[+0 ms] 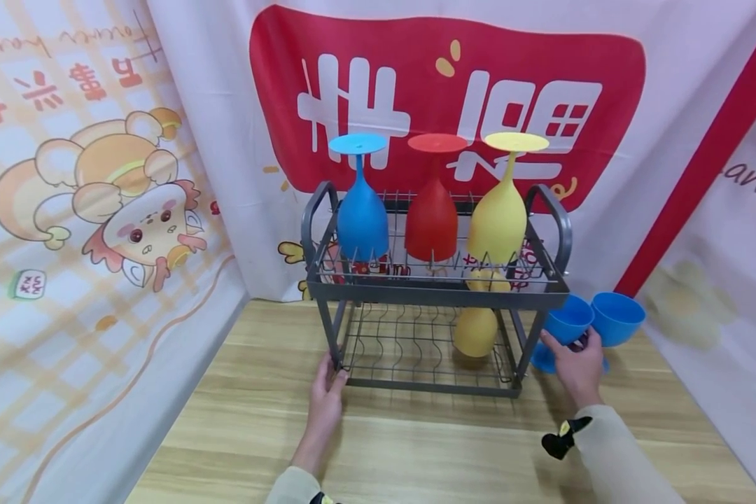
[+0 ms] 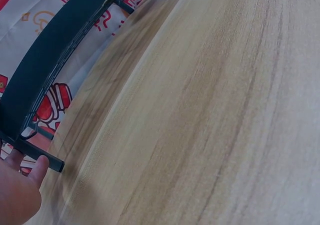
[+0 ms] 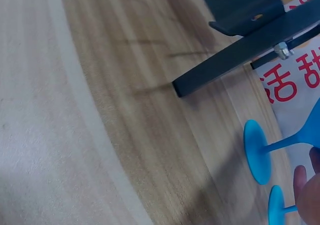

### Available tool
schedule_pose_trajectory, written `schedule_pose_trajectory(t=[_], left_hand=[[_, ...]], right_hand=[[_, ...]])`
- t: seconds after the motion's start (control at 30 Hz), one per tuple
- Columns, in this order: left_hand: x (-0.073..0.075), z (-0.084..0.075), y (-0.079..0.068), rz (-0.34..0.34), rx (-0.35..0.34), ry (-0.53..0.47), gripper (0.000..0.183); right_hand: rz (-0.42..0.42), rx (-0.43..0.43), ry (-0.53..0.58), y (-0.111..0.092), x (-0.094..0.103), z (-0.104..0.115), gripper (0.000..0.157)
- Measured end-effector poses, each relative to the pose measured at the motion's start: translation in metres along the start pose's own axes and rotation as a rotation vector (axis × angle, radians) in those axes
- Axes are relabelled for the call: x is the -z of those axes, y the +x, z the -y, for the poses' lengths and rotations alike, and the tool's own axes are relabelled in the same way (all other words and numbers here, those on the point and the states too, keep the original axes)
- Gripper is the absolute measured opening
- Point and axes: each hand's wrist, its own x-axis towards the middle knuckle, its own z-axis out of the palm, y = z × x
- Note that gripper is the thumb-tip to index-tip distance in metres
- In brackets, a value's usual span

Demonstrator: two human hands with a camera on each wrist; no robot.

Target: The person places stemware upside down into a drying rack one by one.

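Observation:
In the head view, a dark grey two-tier dish rack (image 1: 428, 297) stands on the table. My left hand (image 1: 325, 400) holds its front left leg low down, thumb in front; the left wrist view shows the hand (image 2: 22, 187) pinching the leg's end (image 2: 42, 155). On the right, my right hand (image 1: 578, 367) grips a blue goblet (image 1: 567, 320) by the bowl. A second blue goblet (image 1: 617, 318) stands upright right beside it. In the right wrist view, one blue foot (image 3: 257, 152) is near the table, and part of my right hand (image 3: 310, 197) shows.
Upside down on the top tier are a blue goblet (image 1: 362, 217), a red goblet (image 1: 432, 220) and a yellow goblet (image 1: 499, 220). Another yellow goblet (image 1: 476, 332) is upside down on the lower tier. Printed cloth (image 1: 214, 140) hangs around the wooden table (image 1: 416, 448).

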Motion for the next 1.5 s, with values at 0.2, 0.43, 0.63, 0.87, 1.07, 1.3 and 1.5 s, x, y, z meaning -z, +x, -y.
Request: schedule_pose_trajectory(t=[0.2, 0.43, 0.63, 0.87, 1.07, 1.3, 1.5], left_hand=[[-0.001, -0.002, 0.0, -0.005, 0.003, 0.001, 0.059], [-0.001, -0.001, -0.001, -0.005, 0.012, 0.009, 0.058], [-0.002, 0.003, -0.002, -0.003, 0.014, 0.015, 0.059], [-0.002, 0.003, -0.002, 0.008, 0.008, 0.014, 0.059], [-0.001, 0.001, -0.003, 0.0, 0.003, 0.008, 0.058], [0.0, -0.002, -0.003, -0.002, 0.031, 0.001, 0.059], [-0.002, -0.001, -0.001, -0.004, 0.036, 0.001, 0.059]], right_hand=[[0.002, -0.011, 0.062, 0.0, -0.003, 0.001, 0.11], [0.058, 0.04, 0.023, -0.003, -0.005, 0.002, 0.107], [0.078, 0.072, -0.025, -0.001, -0.007, 0.006, 0.1], [0.068, 0.092, -0.007, -0.011, -0.007, 0.006, 0.098], [0.094, 0.11, -0.024, -0.027, -0.001, 0.002, 0.108], [0.078, 0.137, -0.043, -0.042, 0.014, -0.004, 0.112], [0.057, 0.189, -0.06, -0.056, 0.035, 0.001, 0.107]])
